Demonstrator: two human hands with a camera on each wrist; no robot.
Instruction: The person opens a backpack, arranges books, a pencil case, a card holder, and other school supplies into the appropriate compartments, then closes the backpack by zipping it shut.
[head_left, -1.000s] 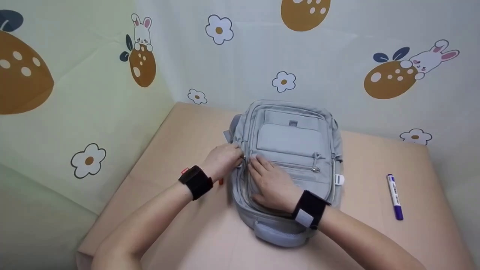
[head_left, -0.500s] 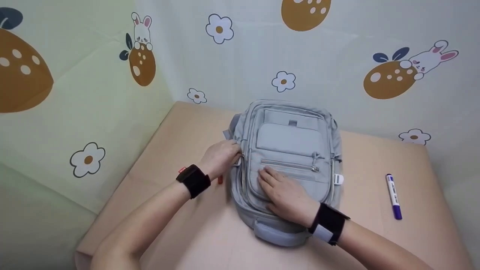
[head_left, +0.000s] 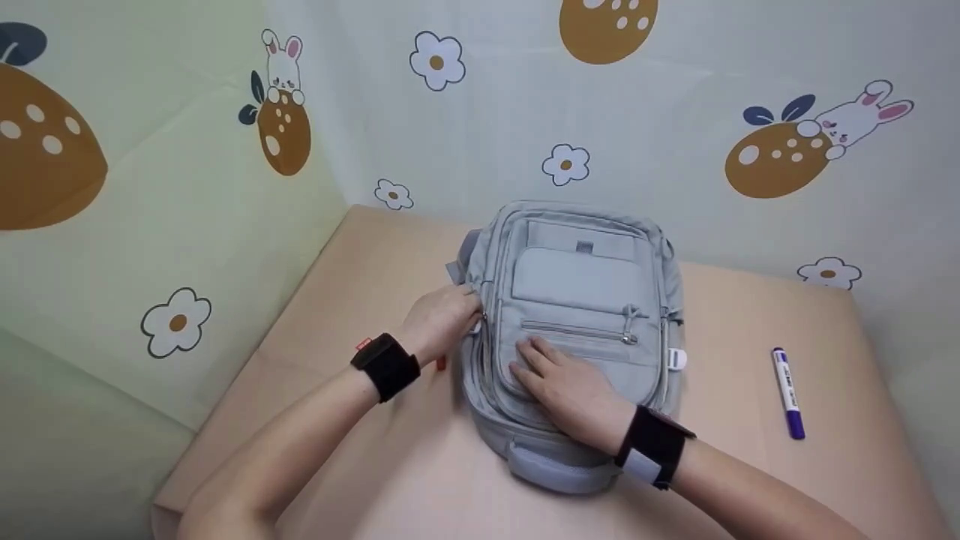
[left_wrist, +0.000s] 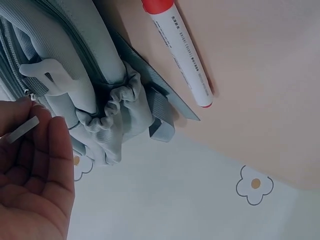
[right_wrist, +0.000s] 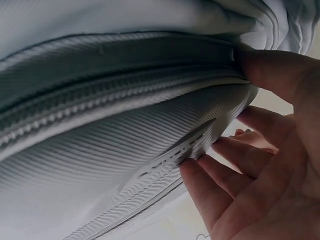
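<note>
A grey backpack [head_left: 577, 277] lies on the table with its front panel up. At its left side, my left hand [head_left: 442, 319] pinches a zipper pull [left_wrist: 24, 130] between thumb and fingers. The pull's pale tab shows in the left wrist view, beside the zipper teeth. My right hand [head_left: 574, 390] rests on the lower front of the backpack with its fingers extended. In the right wrist view the right hand's fingers [right_wrist: 210, 185] touch the ribbed fabric, and the zipper track [right_wrist: 100, 107] runs alongside.
A red-capped marker [left_wrist: 182, 52] lies left of the backpack, mostly hidden behind my left hand in the head view. To the right lies a purple-capped marker [head_left: 787, 394]. Patterned cloth [head_left: 480, 112] stands behind the table [head_left: 390, 240].
My right hand has slid right and slightly toward me, away from the backpack's left edge. The left hand stays at the zipper, with only a slight shift.
</note>
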